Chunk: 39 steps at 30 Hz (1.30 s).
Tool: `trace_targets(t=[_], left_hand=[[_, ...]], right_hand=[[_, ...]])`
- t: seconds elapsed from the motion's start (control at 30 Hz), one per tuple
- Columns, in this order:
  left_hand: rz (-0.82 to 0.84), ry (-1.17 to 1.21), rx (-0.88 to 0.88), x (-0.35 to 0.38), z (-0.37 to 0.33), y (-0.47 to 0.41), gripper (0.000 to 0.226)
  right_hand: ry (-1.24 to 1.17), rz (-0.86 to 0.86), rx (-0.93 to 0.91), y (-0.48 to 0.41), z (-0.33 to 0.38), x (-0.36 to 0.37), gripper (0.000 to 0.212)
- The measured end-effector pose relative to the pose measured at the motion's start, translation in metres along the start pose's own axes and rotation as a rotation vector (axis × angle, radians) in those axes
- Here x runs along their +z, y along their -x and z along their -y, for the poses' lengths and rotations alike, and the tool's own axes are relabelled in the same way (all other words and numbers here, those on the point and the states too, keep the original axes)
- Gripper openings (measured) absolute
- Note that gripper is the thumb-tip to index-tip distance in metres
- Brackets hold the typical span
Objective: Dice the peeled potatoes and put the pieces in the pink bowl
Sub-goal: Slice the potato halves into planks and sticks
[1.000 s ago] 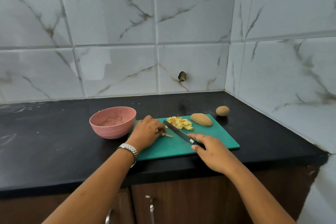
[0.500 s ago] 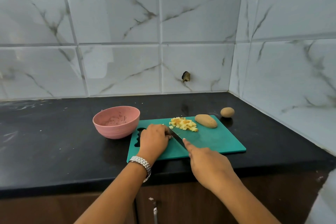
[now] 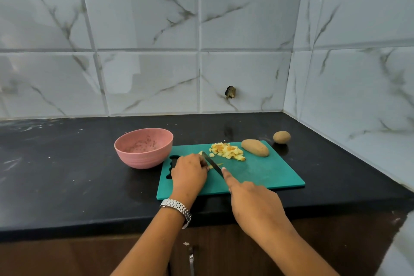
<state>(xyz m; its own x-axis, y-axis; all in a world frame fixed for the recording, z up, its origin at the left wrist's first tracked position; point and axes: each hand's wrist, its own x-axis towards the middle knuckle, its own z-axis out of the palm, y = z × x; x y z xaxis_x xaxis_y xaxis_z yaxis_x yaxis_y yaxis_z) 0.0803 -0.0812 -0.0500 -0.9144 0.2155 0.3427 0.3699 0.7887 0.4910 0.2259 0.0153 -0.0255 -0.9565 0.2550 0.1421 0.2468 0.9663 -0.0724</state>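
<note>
Right grip [image 3: 253, 204] holds knife [image 3: 212, 163] | left grip [image 3: 190, 170] pins potato piece [image 3: 218, 164] (mostly hidden)

Shows soft, even light with a pale sheen on the wall tiles [image 3: 147, 78], leaves only faint shadows on the black countertop [image 3: 67, 175], bows tile lines near the frame edges, looks sharp mid-frame.

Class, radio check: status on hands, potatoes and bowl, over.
Right hand grips knife, left hand holds potato strip. Diced pile on board, pink bowl without pieces. Nothing blocking.
</note>
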Motion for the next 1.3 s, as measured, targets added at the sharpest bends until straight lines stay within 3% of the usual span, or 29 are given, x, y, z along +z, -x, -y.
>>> trace_targets(t=[0.5, 0.77, 0.97, 1.17, 1.3], left_hand=[[-0.014, 0.030, -0.017, 0.000, 0.000, 0.002, 0.012], [-0.038, 0.054, -0.015, -0.003, 0.000, 0.005, 0.016], [0.014, 0.137, -0.062, -0.007, 0.000, -0.001, 0.006], [0.120, 0.266, -0.087, -0.006, -0.001, -0.018, 0.024], [0.061, 0.337, -0.095, -0.005, 0.015, -0.026, 0.034]], right_hand=[[0.050, 0.094, -0.005, 0.000, 0.013, 0.008, 0.078], [0.035, 0.049, -0.016, -0.010, 0.023, 0.011, 0.076], [-0.083, 0.004, 0.022, -0.005, 0.002, 0.002, 0.070], [-0.148, -0.004, 0.030, 0.001, -0.010, -0.008, 0.064], [-0.173, 0.064, -0.019, 0.006, -0.011, -0.007, 0.057]])
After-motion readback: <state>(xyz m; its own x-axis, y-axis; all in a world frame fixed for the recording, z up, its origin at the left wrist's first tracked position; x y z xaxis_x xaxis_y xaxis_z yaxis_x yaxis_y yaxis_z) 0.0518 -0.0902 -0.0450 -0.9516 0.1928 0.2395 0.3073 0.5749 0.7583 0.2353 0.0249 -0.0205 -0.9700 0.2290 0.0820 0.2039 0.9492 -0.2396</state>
